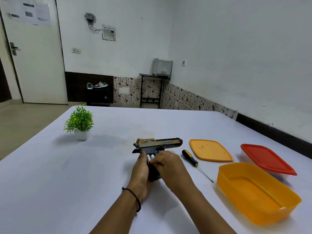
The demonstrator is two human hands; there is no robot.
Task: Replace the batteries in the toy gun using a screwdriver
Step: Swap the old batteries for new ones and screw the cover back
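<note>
Head view: the toy gun lies on the white bench, grip toward the person. The left hand clasps the grip; the right hand pinches at the batteries in the open compartment. Just right lies the screwdriver, beside an orange lid.
</note>
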